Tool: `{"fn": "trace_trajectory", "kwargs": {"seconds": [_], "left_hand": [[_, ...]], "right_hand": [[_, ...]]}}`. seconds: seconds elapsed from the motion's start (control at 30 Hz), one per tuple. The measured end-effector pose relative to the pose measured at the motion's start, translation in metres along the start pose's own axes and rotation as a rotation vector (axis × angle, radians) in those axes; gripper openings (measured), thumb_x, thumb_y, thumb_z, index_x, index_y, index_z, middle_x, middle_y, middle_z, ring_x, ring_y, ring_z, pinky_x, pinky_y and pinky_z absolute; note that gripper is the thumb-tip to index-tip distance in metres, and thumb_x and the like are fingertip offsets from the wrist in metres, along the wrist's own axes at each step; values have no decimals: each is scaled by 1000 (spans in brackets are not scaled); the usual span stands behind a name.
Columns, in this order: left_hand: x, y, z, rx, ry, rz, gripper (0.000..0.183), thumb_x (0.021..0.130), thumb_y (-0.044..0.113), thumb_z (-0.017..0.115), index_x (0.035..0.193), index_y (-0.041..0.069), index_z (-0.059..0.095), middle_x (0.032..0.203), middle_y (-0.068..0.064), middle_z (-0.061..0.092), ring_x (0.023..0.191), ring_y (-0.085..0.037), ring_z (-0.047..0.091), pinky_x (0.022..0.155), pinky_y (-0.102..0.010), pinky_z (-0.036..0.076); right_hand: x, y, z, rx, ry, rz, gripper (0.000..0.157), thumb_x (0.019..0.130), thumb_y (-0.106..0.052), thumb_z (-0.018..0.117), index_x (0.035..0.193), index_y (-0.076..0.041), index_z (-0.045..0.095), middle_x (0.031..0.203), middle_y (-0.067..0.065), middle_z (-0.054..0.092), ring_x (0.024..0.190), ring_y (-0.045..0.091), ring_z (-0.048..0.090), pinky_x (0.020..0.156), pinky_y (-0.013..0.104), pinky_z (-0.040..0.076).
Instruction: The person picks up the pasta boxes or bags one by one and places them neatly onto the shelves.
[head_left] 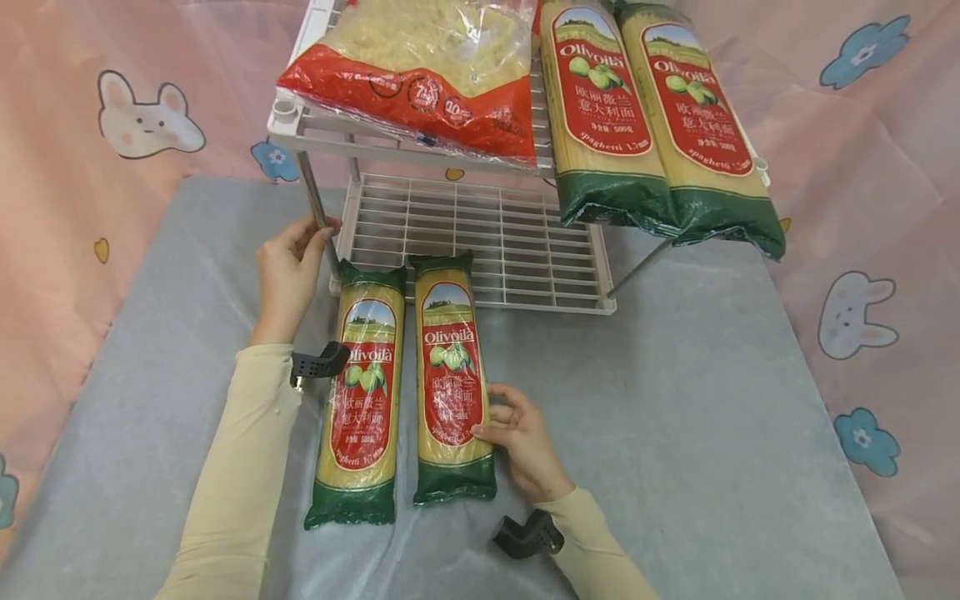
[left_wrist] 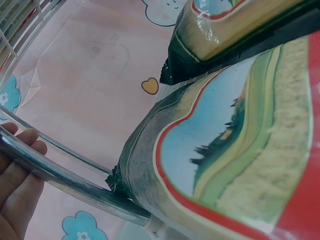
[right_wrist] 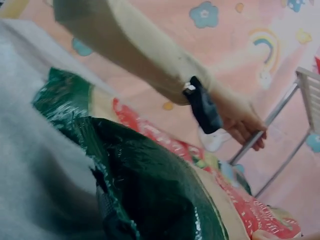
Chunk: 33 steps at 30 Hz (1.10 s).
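My left hand [head_left: 287, 271] grips a metal post [head_left: 310, 187] at the front left of a white two-tier rack [head_left: 480, 302]. In the left wrist view its fingers [left_wrist: 27, 136] curl round that post. My right hand [head_left: 527, 443] pinches the right edge of a spaghetti pack [head_left: 450, 367], thumb on the printed front and fingers at the side. A second spaghetti pack [head_left: 366, 379] lies just left of it. Both have green ends and red labels, their far ends at the lower shelf's front edge. In the right wrist view, a green end [right_wrist: 160, 175] fills the foreground.
On the upper shelf lie a red-and-clear bag of noodles [head_left: 450, 83] and two more spaghetti packs [head_left: 607, 108], whose green ends overhang the front. A grey cloth [head_left: 697, 433] covers the table. Pink patterned curtains [head_left: 847, 208] hang around it.
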<state>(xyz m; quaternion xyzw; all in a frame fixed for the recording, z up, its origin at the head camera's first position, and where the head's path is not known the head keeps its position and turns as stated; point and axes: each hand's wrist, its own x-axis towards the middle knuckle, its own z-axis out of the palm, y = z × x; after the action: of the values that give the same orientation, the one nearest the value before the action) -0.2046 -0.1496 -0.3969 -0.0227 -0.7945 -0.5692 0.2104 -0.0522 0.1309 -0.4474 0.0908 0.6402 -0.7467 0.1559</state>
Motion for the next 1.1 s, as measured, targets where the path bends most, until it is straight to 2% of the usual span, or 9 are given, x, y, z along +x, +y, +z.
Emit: {"fn": "trace_trajectory", "kwargs": {"seconds": [0.3, 0.5, 0.73, 1.1], "left_hand": [[-1, -4, 1, 34, -11, -2, 26, 95, 17, 57, 106, -3, 68, 105, -15, 69, 101, -24, 65, 88, -30, 51], [-2, -4, 1, 10, -14, 4, 25, 95, 15, 58, 107, -4, 68, 105, -15, 69, 103, -24, 64, 89, -30, 50], [-1, -4, 0, 28, -13, -5, 27, 95, 18, 57, 107, -3, 68, 106, -15, 69, 103, -24, 64, 89, -31, 50], [0, -4, -1, 9, -14, 9, 24, 95, 15, 57, 106, -4, 68, 106, -15, 69, 102, -24, 65, 90, -31, 50]], "right_hand": [[0, -7, -11, 8, 42, -17, 56, 74, 21, 56, 127, 10, 41, 79, 1, 70, 66, 11, 64, 65, 22, 52], [4, -15, -20, 3, 83, -21, 57, 77, 21, 55, 129, 11, 37, 77, -1, 69, 65, 9, 63, 64, 21, 51], [10, -24, -33, -9, 138, -60, 55, 79, 19, 56, 130, 9, 39, 77, -2, 70, 67, 10, 64, 65, 22, 51], [26, -38, -52, -30, 185, -77, 55, 82, 19, 54, 132, 9, 36, 74, -5, 70, 69, 8, 64, 65, 20, 51]]}}
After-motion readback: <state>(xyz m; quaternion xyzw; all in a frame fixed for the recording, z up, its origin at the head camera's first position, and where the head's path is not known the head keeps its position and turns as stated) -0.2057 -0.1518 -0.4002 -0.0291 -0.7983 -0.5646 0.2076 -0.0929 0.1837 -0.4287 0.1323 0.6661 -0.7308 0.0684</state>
